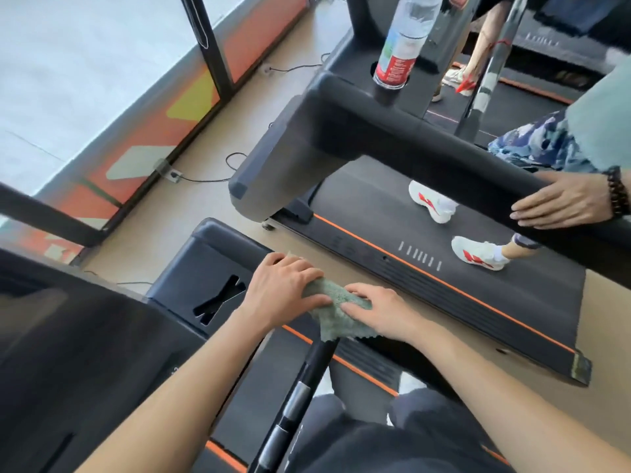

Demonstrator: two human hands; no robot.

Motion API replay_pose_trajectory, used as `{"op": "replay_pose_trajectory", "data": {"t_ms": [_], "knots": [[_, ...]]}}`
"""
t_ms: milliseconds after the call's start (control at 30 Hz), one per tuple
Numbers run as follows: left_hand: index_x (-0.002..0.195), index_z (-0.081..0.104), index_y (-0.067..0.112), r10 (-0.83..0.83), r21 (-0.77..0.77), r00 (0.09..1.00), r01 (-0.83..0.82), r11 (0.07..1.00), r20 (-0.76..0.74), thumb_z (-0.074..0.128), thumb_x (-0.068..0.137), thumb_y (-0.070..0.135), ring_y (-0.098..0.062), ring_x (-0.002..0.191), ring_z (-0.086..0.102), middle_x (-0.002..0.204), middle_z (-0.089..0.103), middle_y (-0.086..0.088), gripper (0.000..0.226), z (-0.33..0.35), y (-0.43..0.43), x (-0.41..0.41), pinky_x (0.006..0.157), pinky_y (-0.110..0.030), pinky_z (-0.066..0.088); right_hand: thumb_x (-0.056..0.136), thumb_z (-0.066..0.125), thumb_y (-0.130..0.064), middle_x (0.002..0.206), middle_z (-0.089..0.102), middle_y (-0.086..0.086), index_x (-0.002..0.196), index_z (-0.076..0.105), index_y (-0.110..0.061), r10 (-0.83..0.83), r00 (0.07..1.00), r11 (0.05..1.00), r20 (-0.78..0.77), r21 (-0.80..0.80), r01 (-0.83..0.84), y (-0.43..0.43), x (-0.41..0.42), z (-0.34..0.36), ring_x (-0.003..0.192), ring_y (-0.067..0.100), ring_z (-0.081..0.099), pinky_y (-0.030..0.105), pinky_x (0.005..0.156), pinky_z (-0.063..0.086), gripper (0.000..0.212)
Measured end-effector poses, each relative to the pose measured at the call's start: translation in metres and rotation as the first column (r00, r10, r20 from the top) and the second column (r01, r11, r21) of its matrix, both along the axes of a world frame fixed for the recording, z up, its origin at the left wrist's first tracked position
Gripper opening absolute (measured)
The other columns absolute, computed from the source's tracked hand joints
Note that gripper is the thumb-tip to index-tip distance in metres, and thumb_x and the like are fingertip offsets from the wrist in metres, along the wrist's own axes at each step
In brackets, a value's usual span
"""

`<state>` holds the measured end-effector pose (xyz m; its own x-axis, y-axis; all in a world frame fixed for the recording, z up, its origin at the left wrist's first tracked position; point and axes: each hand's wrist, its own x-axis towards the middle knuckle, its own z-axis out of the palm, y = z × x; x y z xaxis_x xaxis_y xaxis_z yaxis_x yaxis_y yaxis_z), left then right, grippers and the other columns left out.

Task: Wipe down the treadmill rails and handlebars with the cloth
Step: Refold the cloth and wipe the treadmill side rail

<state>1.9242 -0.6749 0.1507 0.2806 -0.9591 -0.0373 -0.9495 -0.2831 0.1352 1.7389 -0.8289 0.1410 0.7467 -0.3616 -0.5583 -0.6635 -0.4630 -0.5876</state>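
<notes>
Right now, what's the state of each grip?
left grip: closed on the cloth, thumb and fingers pinching it over the handlebar.
right grip: open, straight fingers pressing the cloth down.

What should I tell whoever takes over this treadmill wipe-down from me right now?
Left hand: fingers curled over the cloth, holding it down.
Right hand: lies flat, pressing the same cloth.
The cloth is draped over the upper end of the handlebar.
Done: the picture does not show which parts are already wiped.
Left: probably run the cloth down the handlebar, then along the rails.
</notes>
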Motion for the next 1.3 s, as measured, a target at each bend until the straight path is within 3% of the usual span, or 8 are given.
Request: {"op": "replay_pose_trajectory", "data": {"t_ms": [67, 167, 367, 500, 667, 867, 1033, 1300], "knots": [[0.115, 0.071, 0.035, 0.057, 0.024, 0.998, -0.057, 0.998, 0.024, 0.036, 0.085, 0.082, -0.009, 0.118, 0.061, 0.117, 0.07, 0.015, 0.065, 0.005, 0.004, 0.013, 0.104, -0.038, 0.039, 0.081, 0.051, -0.072, 0.127, 0.066, -0.013, 0.132, 0.06, -0.035, 0.049, 0.999, 0.998, 0.019, 0.049, -0.05, -0.003, 0.021, -0.002, 0.119, 0.013, 0.059, 0.03, 0.1, 0.045, 0.064], [0.119, 0.069, 0.036, 0.133, 0.092, 0.99, -0.136, 0.986, 0.046, 0.034, 0.086, 0.081, -0.009, 0.127, 0.055, 0.123, 0.068, 0.015, 0.067, 0.013, 0.011, 0.032, 0.111, -0.04, 0.035, 0.094, 0.058, -0.052, 0.131, 0.065, -0.01, 0.136, 0.059, -0.033, 0.098, 0.994, 0.986, 0.056, 0.127, -0.105, -0.003, 0.049, 0.001, 0.122, 0.013, 0.058, 0.025, 0.099, 0.042, 0.046], [0.126, 0.066, 0.037, 0.213, 0.271, 0.971, -0.234, 0.934, 0.106, 0.032, 0.083, 0.088, -0.011, 0.131, 0.05, 0.132, 0.065, 0.014, 0.075, 0.03, 0.003, 0.068, 0.114, -0.041, 0.027, 0.097, 0.056, -0.05, 0.15, 0.05, -0.002, 0.152, 0.04, -0.029, 0.145, 0.985, 0.946, 0.092, 0.278, -0.165, -0.002, 0.091, -0.007, 0.138, 0.015, 0.045, 0.025, 0.112, 0.032, 0.061], [0.137, 0.058, 0.04, 0.131, 0.524, 0.99, -0.139, 0.84, 0.052, 0.019, 0.074, 0.095, -0.014, 0.133, 0.05, 0.137, 0.062, 0.012, 0.091, 0.034, -0.019, 0.091, 0.114, -0.042, 0.026, 0.097, 0.056, -0.053, 0.152, 0.046, -0.008, 0.153, 0.039, -0.029, 0.214, 0.973, 0.885, 0.091, 0.403, -0.232, -0.013, 0.099, -0.015, 0.138, 0.011, 0.044, 0.023, 0.114, 0.03, 0.063], [0.141, 0.05, 0.049, 0.106, 0.763, 0.98, 0.06, 0.643, -0.167, 0.041, 0.087, 0.082, -0.014, 0.128, 0.051, 0.135, 0.063, 0.016, 0.064, 0.039, -0.057, 0.09, 0.113, -0.041, 0.022, 0.094, 0.064, -0.049, 0.139, 0.056, -0.02, 0.145, 0.05, -0.034, 0.192, 0.979, 0.82, 0.073, 0.536, -0.201, -0.03, 0.082, -0.023, 0.129, 0.001, 0.051, 0.021, 0.112, 0.034, 0.055], [0.134, 0.052, 0.057, 0.14, 0.765, 0.922, 0.207, 0.61, -0.361, 0.04, 0.067, 0.098, -0.012, 0.121, 0.054, 0.12, 0.06, 0.021, 0.08, 0.023, -0.077, 0.068, 0.104, -0.04, 0.036, 0.089, 0.068, -0.053, 0.133, 0.056, -0.027, 0.143, 0.052, -0.037, 0.132, 0.991, 0.838, 0.015, 0.533, -0.12, -0.044, 0.031, -0.032, 0.124, -0.008, 0.049, 0.014, 0.104, 0.032, 0.058], [0.136, 0.052, 0.056, 0.192, 0.767, 0.87, 0.272, 0.581, -0.454, 0.054, 0.077, 0.086, -0.012, 0.109, 0.054, 0.114, 0.06, 0.019, 0.066, 0.018, -0.097, 0.026, 0.101, -0.036, 0.043, 0.083, 0.068, -0.064, 0.135, 0.057, -0.029, 0.141, 0.052, -0.046, 0.126, 0.992, 0.844, -0.025, 0.528, -0.094, -0.056, -0.02, -0.035, 0.123, -0.008, 0.052, 0.02, 0.108, 0.035, 0.063], [0.14, 0.051, 0.052, 0.111, 0.716, 0.821, 0.411, 0.564, -0.559, 0.058, 0.076, 0.084, -0.015, 0.116, 0.058, 0.133, 0.063, 0.013, 0.072, 0.006, -0.128, -0.06, 0.097, -0.033, 0.045, 0.067, 0.068, -0.08, 0.142, 0.053, -0.025, 0.145, 0.049, -0.042, 0.114, 0.99, 0.875, -0.089, 0.48, -0.057, -0.079, -0.114, -0.029, 0.13, -0.001, 0.049, 0.028, 0.114, 0.035, 0.088]]}}
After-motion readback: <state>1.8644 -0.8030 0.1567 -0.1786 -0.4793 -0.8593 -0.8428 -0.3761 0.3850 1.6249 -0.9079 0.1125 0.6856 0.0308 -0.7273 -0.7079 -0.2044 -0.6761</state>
